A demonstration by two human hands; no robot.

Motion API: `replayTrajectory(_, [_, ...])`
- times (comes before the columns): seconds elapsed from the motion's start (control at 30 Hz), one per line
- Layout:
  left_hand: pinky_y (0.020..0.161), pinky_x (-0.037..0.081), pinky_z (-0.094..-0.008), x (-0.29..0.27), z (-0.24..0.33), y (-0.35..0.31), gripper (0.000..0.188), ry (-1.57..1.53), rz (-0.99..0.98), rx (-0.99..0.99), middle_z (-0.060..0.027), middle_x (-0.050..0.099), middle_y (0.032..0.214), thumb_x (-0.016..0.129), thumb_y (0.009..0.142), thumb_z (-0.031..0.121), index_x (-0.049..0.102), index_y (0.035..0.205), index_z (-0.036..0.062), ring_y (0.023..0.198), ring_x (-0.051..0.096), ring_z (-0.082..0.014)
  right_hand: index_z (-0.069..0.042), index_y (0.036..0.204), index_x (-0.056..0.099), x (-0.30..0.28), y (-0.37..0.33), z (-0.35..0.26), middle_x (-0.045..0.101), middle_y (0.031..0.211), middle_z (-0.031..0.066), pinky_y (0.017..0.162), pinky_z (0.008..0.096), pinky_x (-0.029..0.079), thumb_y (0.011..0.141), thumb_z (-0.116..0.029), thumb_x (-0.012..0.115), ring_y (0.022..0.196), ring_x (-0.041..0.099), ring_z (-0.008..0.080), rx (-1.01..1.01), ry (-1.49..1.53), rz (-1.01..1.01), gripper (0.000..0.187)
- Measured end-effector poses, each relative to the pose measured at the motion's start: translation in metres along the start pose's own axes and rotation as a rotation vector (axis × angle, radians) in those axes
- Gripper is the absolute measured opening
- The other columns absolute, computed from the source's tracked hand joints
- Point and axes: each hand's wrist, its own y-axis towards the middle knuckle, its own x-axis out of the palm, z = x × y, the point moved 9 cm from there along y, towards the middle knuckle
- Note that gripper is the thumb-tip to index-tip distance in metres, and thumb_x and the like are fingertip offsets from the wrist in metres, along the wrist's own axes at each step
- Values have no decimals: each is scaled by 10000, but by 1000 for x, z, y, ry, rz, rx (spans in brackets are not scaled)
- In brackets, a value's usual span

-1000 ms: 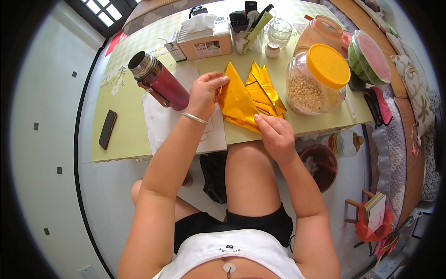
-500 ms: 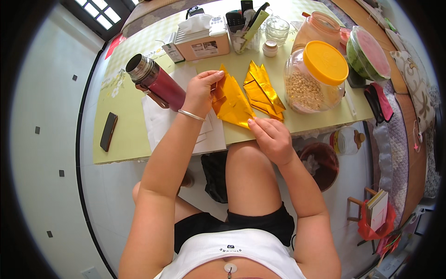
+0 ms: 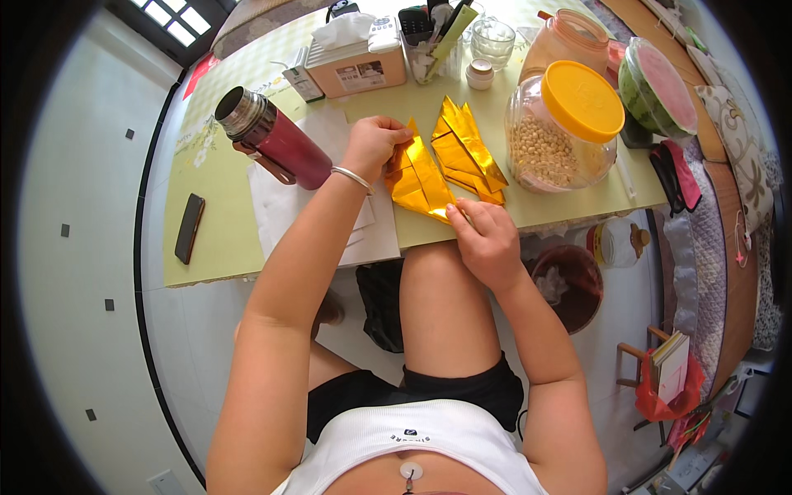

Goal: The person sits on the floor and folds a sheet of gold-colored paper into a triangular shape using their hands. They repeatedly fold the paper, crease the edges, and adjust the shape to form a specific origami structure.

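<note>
Between my hands is a folded sheet of shiny gold paper (image 3: pixel 419 183), creased and pointed at the top. My left hand (image 3: pixel 379 147) pinches its upper left edge. At its lower right corner, by the table's front edge, my right hand (image 3: pixel 485 239) has thumb and fingers closed on the paper. Just to the right lies another folded gold paper piece (image 3: pixel 467 153), with pointed tips facing away from me; neither hand holds it. White paper sheets (image 3: pixel 375 243) lie on the table, partly under my left forearm.
A maroon thermos (image 3: pixel 289 148) stands left of my left hand, and a phone (image 3: pixel 190 228) lies farther left. To the right is a yellow-lidded jar (image 3: pixel 544 153) of beans or nuts. Behind are a tissue box (image 3: pixel 359 68) and a pen holder (image 3: pixel 433 59). A bin (image 3: pixel 569 289) stands below.
The gold paper in my hands has turned so that a folded strip along its right side now shows. My left hand has shifted slightly right and my right hand slightly up.
</note>
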Motion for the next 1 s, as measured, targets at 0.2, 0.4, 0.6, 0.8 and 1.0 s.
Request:
replayTrajectory(0.2, [476,409,-261,5,1,2,106,113,0,19,-94,693,749,722,883,41,703,887,-64,523,551,-113,0,1016,722,1,1,0,691,1054,119,784,391,531,803,4,691,893,673,285,14,4,2,215])
replayTrajectory(0.4, [446,453,-323,-1,0,8,138,315,116,61,-95,686,684,750,856,97,738,839,-39,505,595,-156,19,1022,718,2,3,-3,698,1101,128,822,390,532,823,-13,687,943,668,287,20,-1,-51,204])
replayTrajectory(0.6, [610,518,-338,-3,3,13,175,518,169,124,-139,712,724,794,794,138,751,864,-17,636,671,-203,46,1068,696,6,-2,1,694,1116,145,853,407,542,804,2,674,964,664,298,48,3,-75,268])
replayTrajectory(0.8, [654,534,-382,5,8,0,195,602,169,81,-152,715,760,799,801,166,740,866,-7,692,691,-260,57,1077,690,5,-5,1,687,1142,151,864,411,546,792,27,659,984,657,303,79,6,-85,288])
replayTrajectory(1.0, [603,529,-381,7,16,-3,176,793,224,270,-141,694,700,786,825,169,727,837,4,594,667,-251,61,1124,687,7,-6,-3,675,1219,159,923,399,536,807,19,641,1066,649,309,91,-29,-110,323])
